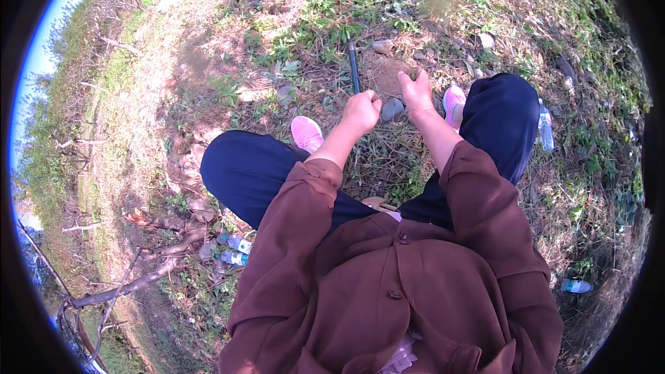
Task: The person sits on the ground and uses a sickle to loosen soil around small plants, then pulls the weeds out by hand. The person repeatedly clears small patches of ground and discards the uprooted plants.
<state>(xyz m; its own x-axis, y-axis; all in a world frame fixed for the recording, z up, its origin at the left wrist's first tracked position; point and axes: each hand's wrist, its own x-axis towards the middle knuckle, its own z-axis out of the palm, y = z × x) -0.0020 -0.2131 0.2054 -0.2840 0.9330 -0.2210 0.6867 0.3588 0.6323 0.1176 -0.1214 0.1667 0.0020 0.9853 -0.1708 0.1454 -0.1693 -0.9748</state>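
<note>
My left hand (362,111) is curled into a loose fist above the ground between my feet; whether it holds something thin cannot be told. To its right, my right hand (417,96) has thumb and fingers pinched together at what looks like a thin plant strand (414,74), too fine to make out well. Just beyond my left hand a dark rod (354,66) lies on the ground, its near end hidden by the hand. A grey stone (392,109) sits between the hands, below a patch of bare brown soil (388,77).
Pink shoes (307,133) are planted on weedy ground. A clear plastic bottle (546,125) lies beside my right knee, another bottle (576,286) farther back. Two bottles (235,250) lie at left, near dry branches (137,283). Stones (383,46) lie ahead.
</note>
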